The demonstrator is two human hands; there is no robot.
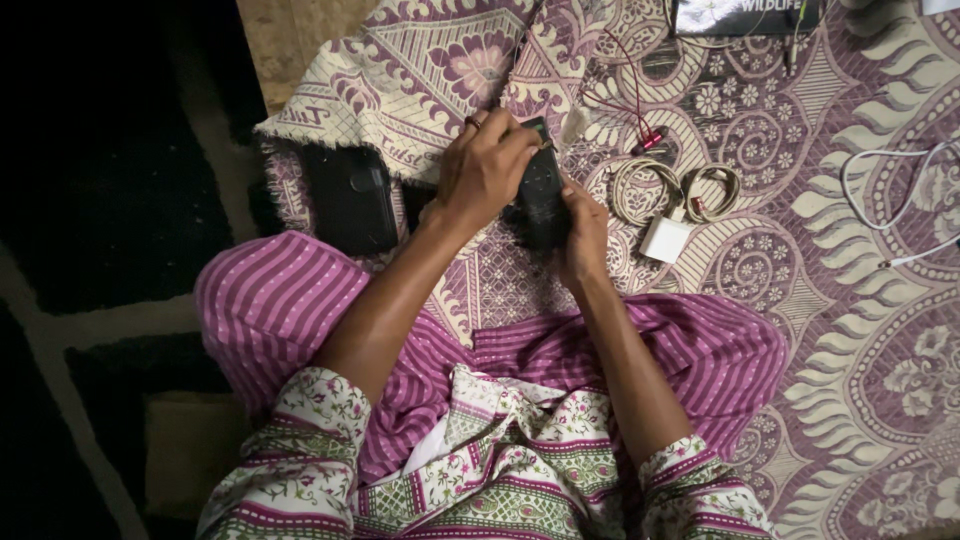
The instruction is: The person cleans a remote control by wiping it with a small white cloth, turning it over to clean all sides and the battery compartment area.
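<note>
While we sit cross-legged on the patterned purple cloth, we hold a small dark handset between both hands above our lap. At the far left a flat black case lies closed on the cloth, so we cannot see whether it holds anything. Next, our left hand, a ring on one finger, curls over the top of the handset with the fingers wrapped round its upper edge. Our right hand cradles the lower end, thumb pressed against its side. To do this well, we judge it best to keep the right hand as a steady base and let only the left fingers work, low over the cloth so nothing small is lost. Further right, a thin red cable trails, then two coiled beige cables beside a white charger block. At the far right, a white cable loops loosely.
</note>
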